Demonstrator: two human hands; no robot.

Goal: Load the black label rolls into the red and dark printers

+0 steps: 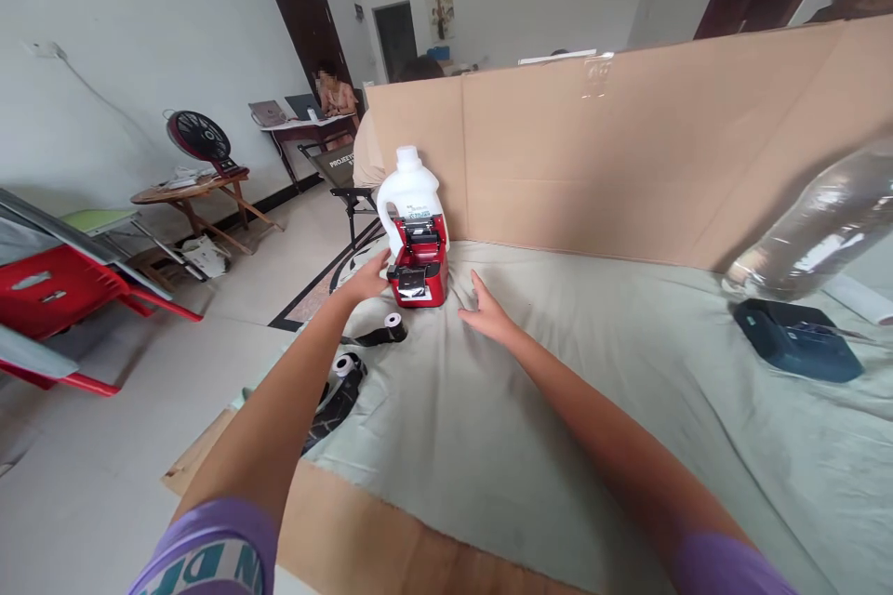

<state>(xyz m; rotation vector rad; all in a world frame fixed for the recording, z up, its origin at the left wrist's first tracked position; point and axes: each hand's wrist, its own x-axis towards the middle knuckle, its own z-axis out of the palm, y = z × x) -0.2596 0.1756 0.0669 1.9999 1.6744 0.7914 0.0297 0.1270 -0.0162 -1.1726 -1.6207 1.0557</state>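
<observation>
A small red printer [423, 284] with its lid raised stands on the cloth-covered table, a dark strip lying across its front. My left hand [368, 279] is at its left side with fingers stretched out; whether they touch the casing I cannot tell. To the right of the printer, and apart from it, my right hand [486, 311] is open, thumb and fingers spread, holding nothing. Right behind the printer stands a white jug [411, 178] with a handle. Below my left hand lie two partly unrolled black-and-white paper rolls, a farther roll [394, 325] and a nearer roll [345, 370].
A cardboard panel [558, 167] borders the table's back. On the right lie a wrapped plastic bundle [823, 218] and a dark blue tray [795, 344]. Left of the table are a folding chair [341, 169], a fan [202, 138] and a seated person [339, 98].
</observation>
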